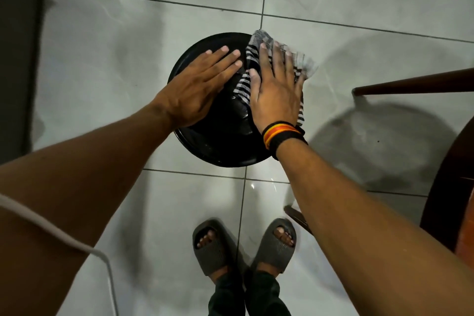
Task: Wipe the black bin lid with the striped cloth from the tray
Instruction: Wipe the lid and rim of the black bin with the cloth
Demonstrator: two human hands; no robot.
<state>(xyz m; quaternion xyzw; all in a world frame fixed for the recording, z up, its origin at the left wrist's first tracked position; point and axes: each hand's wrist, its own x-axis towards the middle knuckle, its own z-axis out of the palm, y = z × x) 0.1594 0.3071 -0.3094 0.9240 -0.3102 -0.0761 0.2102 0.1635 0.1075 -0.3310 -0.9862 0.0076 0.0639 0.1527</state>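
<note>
The round, glossy black plastic bin lid [218,141] is sitting over the pale grey tiled floor [102,59], directly ahead of the person's feet. The bin body beneath it is not showing.

The left hand [197,84] is lying palm-down on the left half of the lid. Its fingers [225,55] are extending almost straight and close together, flat against the surface, gripping nothing.

The right hand [275,90] is pressing palm-down on the striped cloth of dark and white woven bands [243,84]. Its fingers are spreading open and flat over the fabric; they are not curling around it. The cloth is lying on the right half of the lid, and its far corner is overhanging the lid's upper right rim. That corner is blurring in the picture.

A black wristband with orange and yellow stripes [282,134] is circling the right wrist.

Both feet are standing in dark grey rubber slide sandals [275,246] near the bottom of the view. A dark brown wooden piece of furniture [441,213] is standing at the right edge, well apart from the lid. A pale cord [51,226] is crossing the lower left corner.
</note>
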